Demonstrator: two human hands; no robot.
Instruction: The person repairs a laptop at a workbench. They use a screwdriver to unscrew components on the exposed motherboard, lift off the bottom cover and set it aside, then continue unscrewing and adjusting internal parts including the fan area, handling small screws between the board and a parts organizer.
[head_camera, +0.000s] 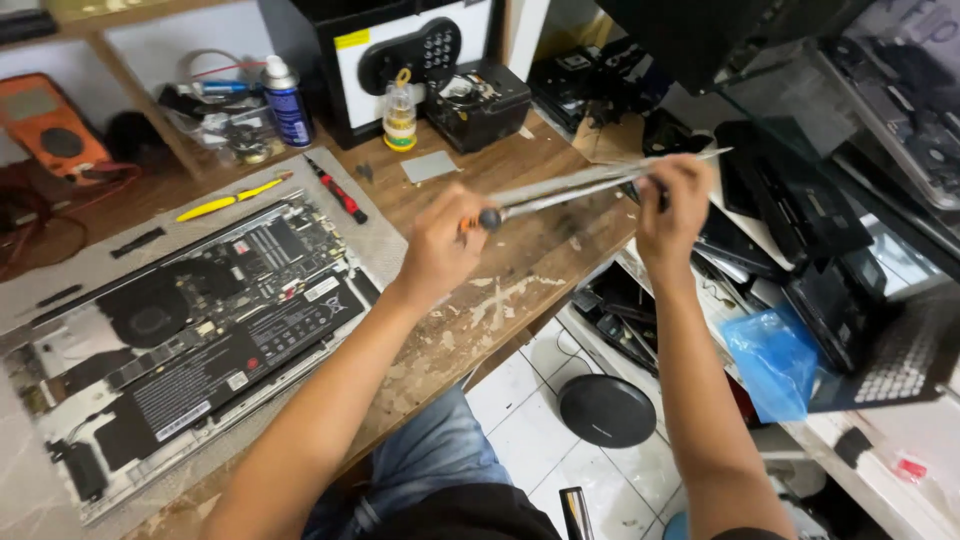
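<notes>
Grey metal, the laptop's thin bottom cover (600, 180) runs edge-on between our hands above the counter (520, 270), right hand (672, 205) pinching its far end, left hand (440, 245) closed around an orange-handled screwdriver (482, 219) touching its near end.

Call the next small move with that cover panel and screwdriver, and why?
Probably set the thin grey panel down flat on the wooden bench. Both hands hold it edge-on in the air: the left hand also grips a screwdriver, the right hand pinches the far end. The opened laptop lies exposed beside them, so freeing a hand seems sensible.
</notes>
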